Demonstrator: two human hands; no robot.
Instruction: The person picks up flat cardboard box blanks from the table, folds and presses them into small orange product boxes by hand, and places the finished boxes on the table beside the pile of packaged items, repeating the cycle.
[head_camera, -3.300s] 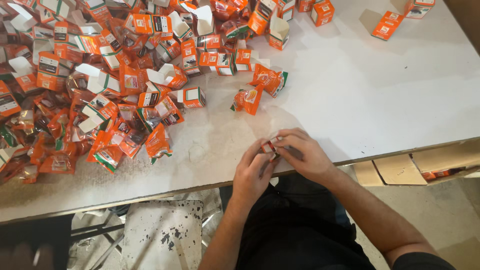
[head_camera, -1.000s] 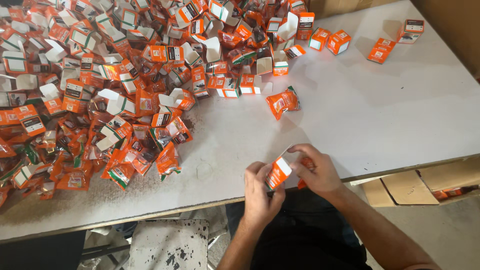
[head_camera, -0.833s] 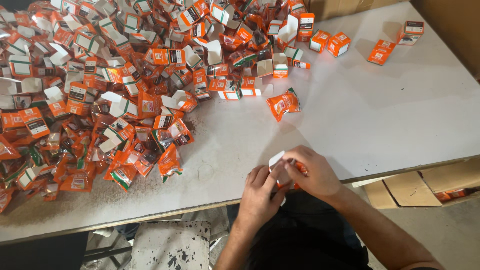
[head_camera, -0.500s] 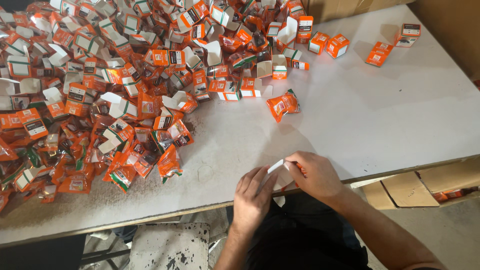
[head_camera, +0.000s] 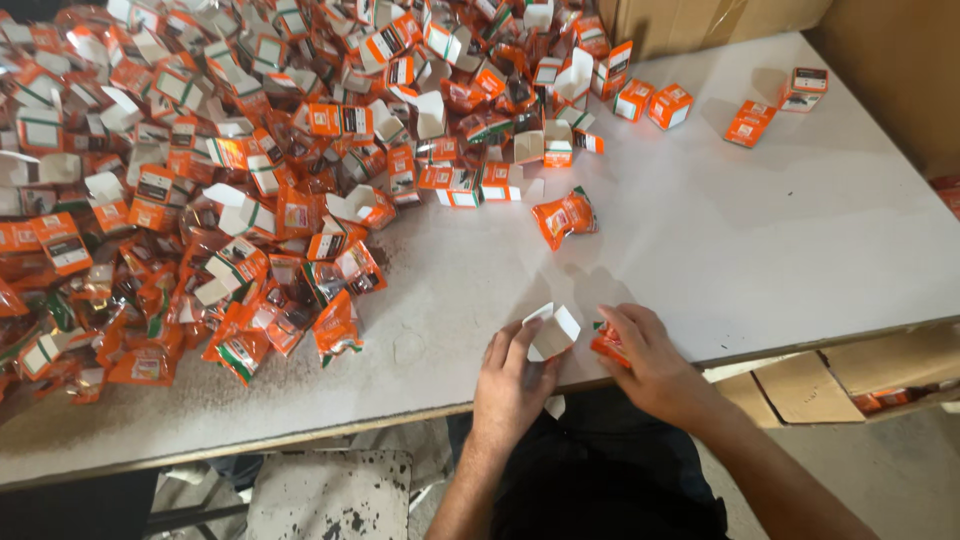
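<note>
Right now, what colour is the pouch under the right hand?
Orange pouch, pressed to the table edge by the right hand; the head view shows it best.

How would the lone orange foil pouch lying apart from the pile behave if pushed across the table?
The orange foil pouch looks crumpled and puffy, so it is probably light and soft, denting rather than resisting. Its glossy film suggests it would slide easily on the white table. Flat-lying and irregular, it seems unlikely to roll.

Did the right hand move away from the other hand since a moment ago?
Yes. The right hand has parted from the left hand, shifting right along the table edge with an orange packet.
</note>
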